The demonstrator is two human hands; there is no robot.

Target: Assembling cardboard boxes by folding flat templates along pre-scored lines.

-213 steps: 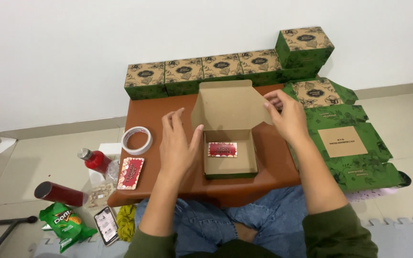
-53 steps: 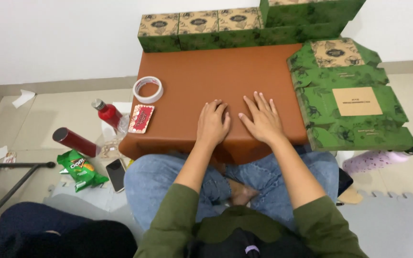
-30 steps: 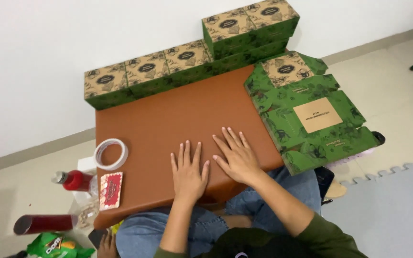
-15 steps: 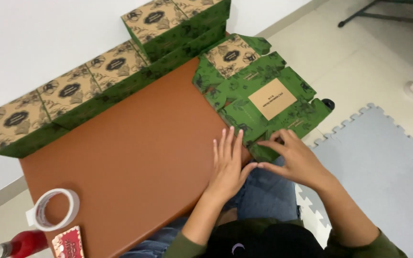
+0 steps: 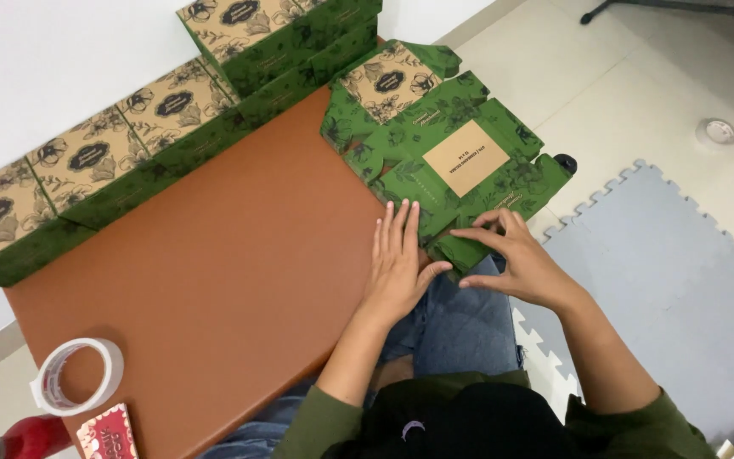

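Observation:
A stack of flat, unfolded green floral cardboard boxes (image 5: 460, 161) lies to the right of the brown table (image 5: 214, 255). My right hand (image 5: 516, 259) rests on the near edge of the top flat box, fingers spread and touching its flap. Flat on the table's right edge lies my left hand (image 5: 398, 263), fingers together, fingertips just reaching the green cardboard. Neither hand has a closed grip on anything.
Several assembled green-and-tan boxes (image 5: 87, 166) line the wall behind the table, with more stacked at the far corner (image 5: 273, 30). A tape roll (image 5: 78, 374) and a red packet (image 5: 105, 432) sit at the table's near left. A grey foam mat (image 5: 664, 280) covers the floor on the right.
The view has swung right and closer. My right hand left the table and reached the flat green boxes; my left hand slid to the table's right edge. The open box seen earliest is gone.

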